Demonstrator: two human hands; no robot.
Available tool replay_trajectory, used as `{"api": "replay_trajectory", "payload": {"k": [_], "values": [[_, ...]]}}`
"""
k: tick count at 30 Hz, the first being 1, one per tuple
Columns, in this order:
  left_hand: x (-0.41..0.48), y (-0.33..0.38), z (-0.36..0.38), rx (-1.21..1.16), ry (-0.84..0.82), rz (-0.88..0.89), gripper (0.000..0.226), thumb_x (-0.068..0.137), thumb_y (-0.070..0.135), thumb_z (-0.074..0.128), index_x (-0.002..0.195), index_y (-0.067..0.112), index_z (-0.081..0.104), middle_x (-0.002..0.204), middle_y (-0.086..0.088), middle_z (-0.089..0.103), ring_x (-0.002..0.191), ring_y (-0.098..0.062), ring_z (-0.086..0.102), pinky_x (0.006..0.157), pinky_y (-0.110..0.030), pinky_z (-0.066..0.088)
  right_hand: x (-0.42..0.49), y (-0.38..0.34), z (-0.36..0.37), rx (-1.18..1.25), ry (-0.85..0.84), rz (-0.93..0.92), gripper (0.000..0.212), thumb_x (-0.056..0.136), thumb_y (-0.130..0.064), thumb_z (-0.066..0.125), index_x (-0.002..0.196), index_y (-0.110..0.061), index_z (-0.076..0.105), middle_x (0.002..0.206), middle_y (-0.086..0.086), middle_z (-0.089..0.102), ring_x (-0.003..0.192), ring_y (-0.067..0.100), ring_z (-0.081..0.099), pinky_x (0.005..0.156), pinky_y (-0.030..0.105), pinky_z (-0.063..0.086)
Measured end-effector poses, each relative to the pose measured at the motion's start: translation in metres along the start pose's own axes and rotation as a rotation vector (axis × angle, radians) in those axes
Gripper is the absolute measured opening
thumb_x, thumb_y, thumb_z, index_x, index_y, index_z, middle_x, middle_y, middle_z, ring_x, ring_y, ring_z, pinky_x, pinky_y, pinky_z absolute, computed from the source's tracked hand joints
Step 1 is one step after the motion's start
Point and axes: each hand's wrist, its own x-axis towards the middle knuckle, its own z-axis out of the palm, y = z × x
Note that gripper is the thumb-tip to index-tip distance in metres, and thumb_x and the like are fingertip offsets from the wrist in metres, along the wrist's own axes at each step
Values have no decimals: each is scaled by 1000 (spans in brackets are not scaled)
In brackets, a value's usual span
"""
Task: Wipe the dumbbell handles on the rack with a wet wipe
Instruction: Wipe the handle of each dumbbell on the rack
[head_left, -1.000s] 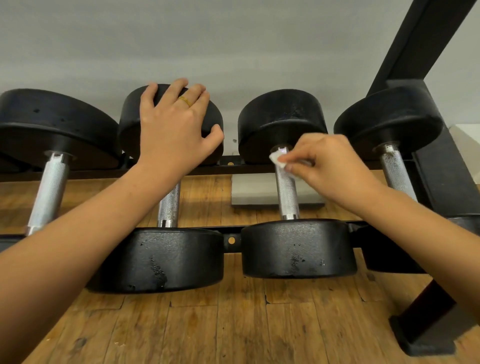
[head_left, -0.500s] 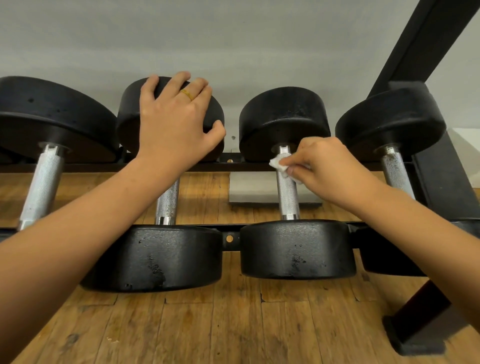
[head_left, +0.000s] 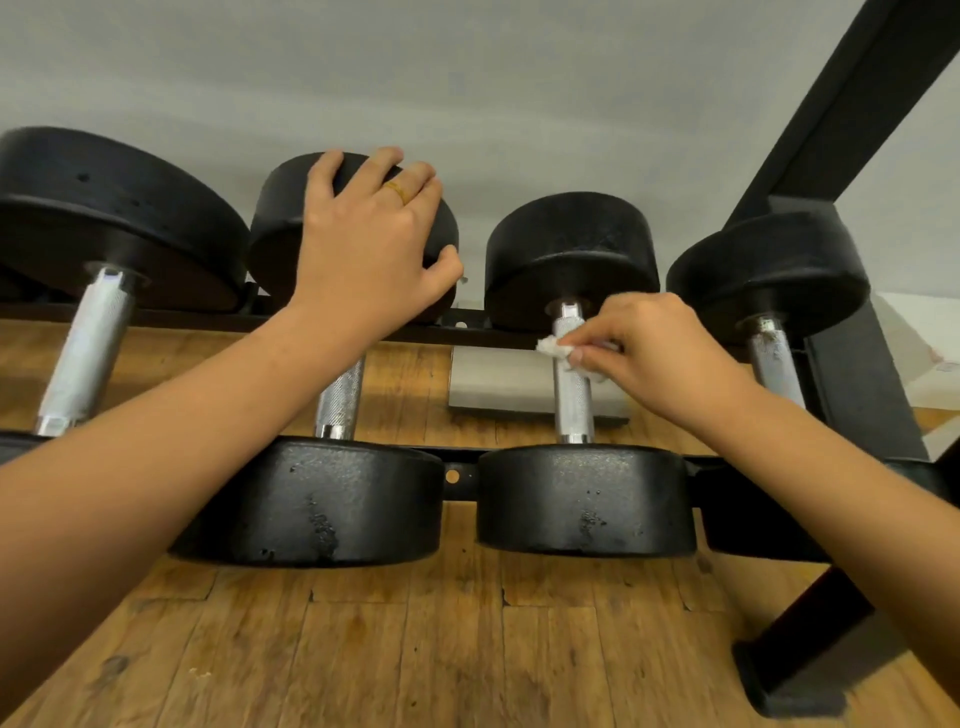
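Four black, round-ended iron weights lie side by side across the black steel rack (head_left: 457, 475). Counting from your left, they are the large first dumbbell (head_left: 104, 218), the second dumbbell (head_left: 311, 499), the third dumbbell (head_left: 587, 499) and the fourth dumbbell (head_left: 769, 265). Take the third dumbbell as your landmark.

Your right hand (head_left: 660, 353) is at the far part of its knurled silver handle (head_left: 571, 402), just below the rear head. The fingertips pinch a small crumpled white wet wipe (head_left: 555, 347) against the metal, and the wipe sticks out on the handle's left side.

Your left hand (head_left: 371, 244) is just left of the landmark. It grips the rear head of the second dumbbell, with the fingers curved over the top and the thumb hooked round the rim. A gold ring (head_left: 399, 191) shows on one finger.

Beneath the landmark's handle, a flat grey slab (head_left: 493, 384) lies on the worn wooden plank floor (head_left: 415, 649). Beyond the landmark's rear head is a plain grey wall (head_left: 467, 78). To the landmark's right, past the fourth dumbbell, the rack's upright slants away.
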Motion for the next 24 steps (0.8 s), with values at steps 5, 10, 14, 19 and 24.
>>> {"api": "replay_trajectory", "payload": {"k": [5,10,14,19,24], "values": [[0,0,0,-4,-2,7,58,98,47,47,140,9,60,145,-9,60,143,-29,44,117,-59,25,-8,-2,4,71,-55,1,24,92,-25,69,116,-23,75,86,-19,53,79,-1,53,72,10,39],[-1,-1,1,-5,-11,13,58,98,47,46,141,10,59,146,-8,59,144,-29,43,118,-60,26,-23,-1,-5,342,-426,48,21,87,-24,75,107,-29,78,92,-23,69,94,-8,63,82,6,46],[0,-1,1,-18,-3,14,57,98,46,46,139,9,60,145,-9,60,143,-30,45,118,-60,26,-16,-1,-8,191,-401,-48,21,88,-24,74,108,-30,76,97,-21,69,97,-4,63,89,12,48],[-1,-2,2,-29,15,15,57,98,46,48,138,8,62,144,-10,61,141,-30,46,117,-60,26,-10,-2,-5,-79,-27,-291,20,88,-13,69,108,-17,74,109,-1,69,103,12,64,93,35,56],[1,-3,4,-33,24,19,56,98,46,48,136,8,64,142,-10,62,140,-30,48,117,-60,27,2,14,-6,-371,62,-551,37,75,-4,78,111,-6,71,125,14,68,120,30,63,105,39,48]]}}
